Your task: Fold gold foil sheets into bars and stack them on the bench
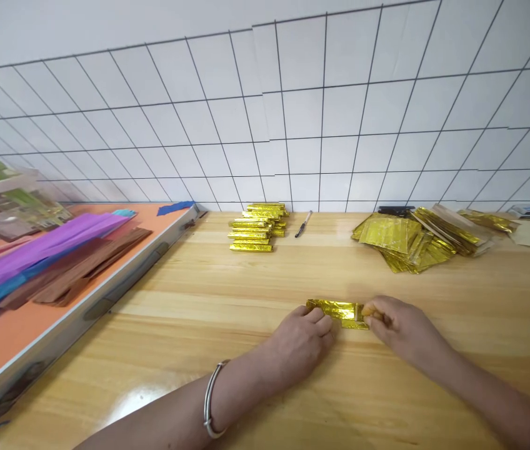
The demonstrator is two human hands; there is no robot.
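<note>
A shiny gold foil paper [340, 308], partly folded into a strip, lies on the wooden table between my hands. My left hand [303, 340] has its fingers curled over the left end and near edge of the foil paper, pressing it to the table. My right hand [394, 325] pinches the right end of the same paper between thumb and bent fingers. The fingertips of both hands hide parts of its edges. A silver bangle [209, 400] circles my left wrist.
Folded gold foil strips [258, 228] are stacked near the wall, beside a pen [303, 225]. Loose gold sheets [399, 240] lie at the back right. On the left, a raised orange board [119, 262] holds purple paper [59, 247], brown strips [91, 265] and a clear box [7, 200].
</note>
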